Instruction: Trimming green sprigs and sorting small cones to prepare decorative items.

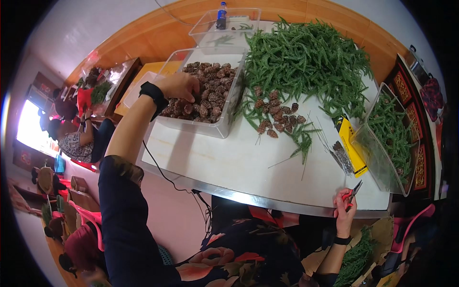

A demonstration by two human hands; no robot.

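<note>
My left hand [180, 86] reaches into a clear plastic bin [224, 128] of brown pine cones [210, 103]. Its fingers are curled down and closed among the cones; what is between the fingertips is hidden. Long-nose pliers [353, 194] with red handles are gripped in my right hand [343, 205] at the table's front edge, jaws pointing up and right. A small cluster of loose pine cones [277, 112] lies mid-table, beside a green sprig [303, 138] with thin wire stems. Behind it rises a big heap of green artificial sprigs [306, 62].
At the right, a yellow package [351, 148] lies beside thin wire pieces [340, 158]. A clear bin of greenery [389, 134] stands tilted there. Another clear bin [201, 31] is at the back, near a dark bottle [221, 16]. A black cable [165, 174] hangs left. Other people sit further left.
</note>
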